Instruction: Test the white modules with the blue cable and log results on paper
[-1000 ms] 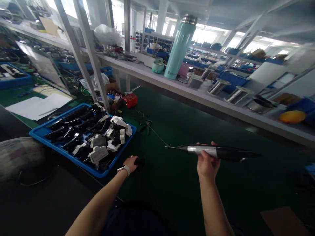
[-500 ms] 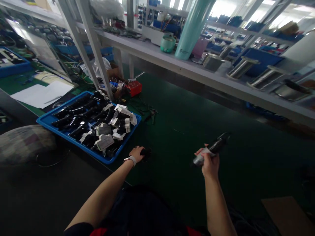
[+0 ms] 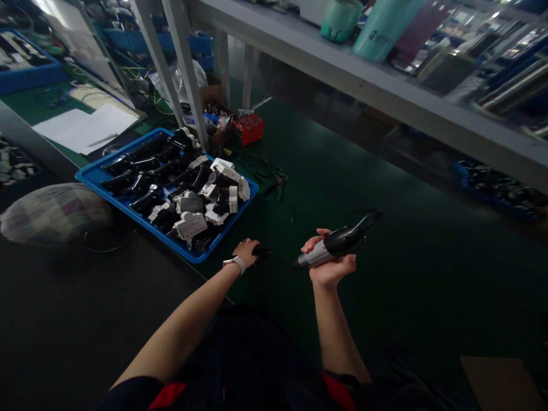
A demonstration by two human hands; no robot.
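Note:
My right hand (image 3: 329, 268) is wrapped round a grey and black electric screwdriver (image 3: 342, 241), its dark tip pointing left toward my other hand. A cord seems to run from its black rear end. Low over the green bench, my left hand (image 3: 247, 251), with a pale band on the wrist, grips a small black part (image 3: 262, 250). Most of that part is dark and its kind does not show. Left of this hand lies a blue tray (image 3: 141, 214) full of black tubular parts and white-and-black pieces (image 3: 190, 225). The screwdriver tip and the black part are apart.
Pliers (image 3: 278, 181) lie beyond the tray beside dark wires. Behind are a red box (image 3: 249, 129) and a shelf (image 3: 325, 71) on grey posts, carrying a teal bottle (image 3: 379, 34). Papers (image 3: 88, 128) and a checked cushion (image 3: 55, 214) are at left. Another blue tray (image 3: 500, 188) sits under the shelf.
My right hand has brought the screwdriver leftward, closer to my left hand. The left hand keeps its hold on the black part. The view has tilted downward.

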